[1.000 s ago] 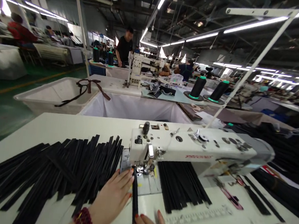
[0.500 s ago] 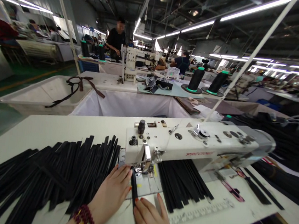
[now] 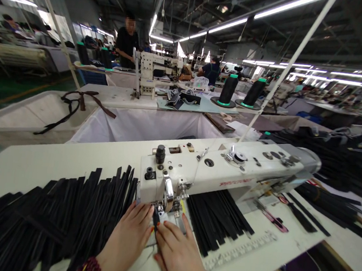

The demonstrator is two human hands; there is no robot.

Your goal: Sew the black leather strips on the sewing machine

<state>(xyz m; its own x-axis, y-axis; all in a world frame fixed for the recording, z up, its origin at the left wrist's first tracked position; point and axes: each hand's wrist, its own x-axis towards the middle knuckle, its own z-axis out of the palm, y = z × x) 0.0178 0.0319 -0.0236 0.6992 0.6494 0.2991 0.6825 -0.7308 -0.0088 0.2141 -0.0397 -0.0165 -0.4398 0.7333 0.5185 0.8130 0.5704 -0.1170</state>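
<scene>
A narrow black strip (image 3: 156,217) lies under the needle area of a white sewing machine (image 3: 197,167). My left hand (image 3: 134,229) rests flat, fingers stretched toward the presser foot (image 3: 159,207), its fingertips along the strip's left side. Lower down, my right hand (image 3: 177,247) lies palm down with its fingers out; the index fingertip touches the strip and the little finger points toward the machine. The strip's near end is hidden by my right hand. Many similar black strips (image 3: 72,210) are heaped left of my left hand.
More black strips (image 3: 217,219) lie beneath the machine arm. A ruler marking (image 3: 243,250), pink-handled snips (image 3: 274,220) and scissors (image 3: 296,212) are to the right. Beyond the table stand a white cloth-lined bin (image 3: 136,126), thread cones (image 3: 228,90) and a person (image 3: 126,43) at another machine.
My right hand has slid forward along the strip, closer to the presser foot and my left hand. Less of the strip shows now. The whole view has shifted slightly.
</scene>
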